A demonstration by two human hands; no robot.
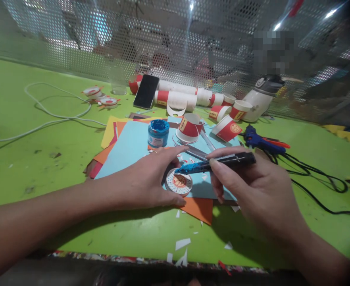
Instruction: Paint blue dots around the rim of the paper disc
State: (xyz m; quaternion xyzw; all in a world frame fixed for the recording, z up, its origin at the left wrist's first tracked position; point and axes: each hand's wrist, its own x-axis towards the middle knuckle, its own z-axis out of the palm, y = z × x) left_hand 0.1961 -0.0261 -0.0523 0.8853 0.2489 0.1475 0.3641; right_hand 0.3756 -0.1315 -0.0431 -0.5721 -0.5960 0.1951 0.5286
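My right hand point(249, 182) grips a black marker pen point(231, 161) whose front end is coated in blue paint. The pen's tip reaches the upper edge of a small round paper piece point(179, 186), white with blue dots and an orange-red printed centre; whether it touches cannot be made out. Curved around the left side of this piece, my left hand point(151, 174) steadies it between thumb and fingers on light blue paper point(127, 147). Just behind stands an open jar of blue paint point(158, 134). A cut red-and-white paper cup point(189, 129) is beside the jar.
A blue glue gun point(261, 142) with a black cable lies at right. Behind are a phone point(146, 91), several cut paper cups point(227, 128) and a grey-white bottle point(258, 101). A white cable point(56, 119) loops at left; paper scraps point(182, 244) litter the front edge.
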